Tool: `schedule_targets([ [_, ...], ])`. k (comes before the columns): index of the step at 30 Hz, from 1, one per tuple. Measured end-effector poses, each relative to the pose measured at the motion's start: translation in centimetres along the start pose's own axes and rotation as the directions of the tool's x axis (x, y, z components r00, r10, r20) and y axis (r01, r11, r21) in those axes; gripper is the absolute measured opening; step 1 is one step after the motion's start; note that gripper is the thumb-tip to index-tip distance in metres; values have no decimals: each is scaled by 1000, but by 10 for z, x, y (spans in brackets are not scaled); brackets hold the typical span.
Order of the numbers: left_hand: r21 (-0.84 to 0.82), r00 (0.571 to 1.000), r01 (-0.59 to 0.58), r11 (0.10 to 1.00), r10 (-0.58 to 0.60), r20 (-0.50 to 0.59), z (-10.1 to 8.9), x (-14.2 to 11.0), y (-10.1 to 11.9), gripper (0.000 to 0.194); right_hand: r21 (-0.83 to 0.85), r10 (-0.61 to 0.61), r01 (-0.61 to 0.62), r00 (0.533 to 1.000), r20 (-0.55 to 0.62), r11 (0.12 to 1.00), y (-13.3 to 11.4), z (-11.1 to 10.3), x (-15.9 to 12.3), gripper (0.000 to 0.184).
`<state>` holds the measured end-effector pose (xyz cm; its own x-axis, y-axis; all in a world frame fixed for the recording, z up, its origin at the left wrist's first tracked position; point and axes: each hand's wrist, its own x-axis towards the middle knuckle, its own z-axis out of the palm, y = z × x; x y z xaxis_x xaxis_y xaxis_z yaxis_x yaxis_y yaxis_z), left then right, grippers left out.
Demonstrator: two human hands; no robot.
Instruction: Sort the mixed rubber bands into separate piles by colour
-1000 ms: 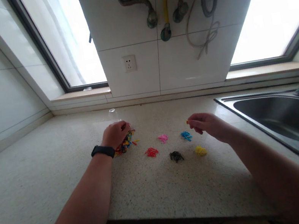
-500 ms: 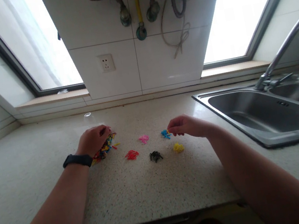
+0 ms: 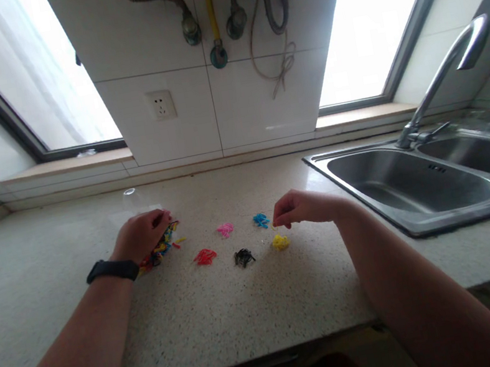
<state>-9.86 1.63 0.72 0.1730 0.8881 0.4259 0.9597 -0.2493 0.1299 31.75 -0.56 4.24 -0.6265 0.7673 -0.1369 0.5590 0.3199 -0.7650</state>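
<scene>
My right hand pinches a small yellow rubber band above the yellow pile and beside the blue pile. At the left, my left hand, with a dark band on its wrist, rests against a mixed heap of coloured rubber bands and partly covers it. Its fingers are curled together, and what they hold cannot be made out. Between my hands lie a pink pile, a red pile and a black pile, all of small bands.
Behind my left hand stands a clear plastic container. A steel sink with a tall faucet is set into the speckled countertop on the right. A socket and hose valves are on the tiled wall.
The camera view has swung right, showing more of the sink. My right hand has moved with the yellow band from behind the blue pile down toward the yellow pile. My left hand stays at the heap.
</scene>
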Motion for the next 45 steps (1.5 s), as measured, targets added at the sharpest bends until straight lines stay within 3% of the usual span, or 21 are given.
schedule_targets([
  [6,8,1000,-4,1000,4,6,1,0,2,42,-84,141,-132,983,116,988,14,-2,-3,24],
  [16,-35,999,-30,999,31,25,0,-1,1,42,-65,205,-197,967,148,978,20,-1,-1,28],
  [22,-31,998,-51,998,52,25,0,0,2,42,-35,233,-231,969,88,972,30,-2,2,33],
  [29,-64,999,-28,998,29,24,-7,-1,7,42,69,298,-294,952,-70,953,44,-1,15,44],
  [34,-65,999,-28,997,29,15,-8,-1,6,44,260,323,-290,941,-95,921,55,-6,17,48],
  [45,-147,986,-112,983,128,103,-6,-1,-7,33,384,331,-257,933,-142,887,66,-11,18,45],
])
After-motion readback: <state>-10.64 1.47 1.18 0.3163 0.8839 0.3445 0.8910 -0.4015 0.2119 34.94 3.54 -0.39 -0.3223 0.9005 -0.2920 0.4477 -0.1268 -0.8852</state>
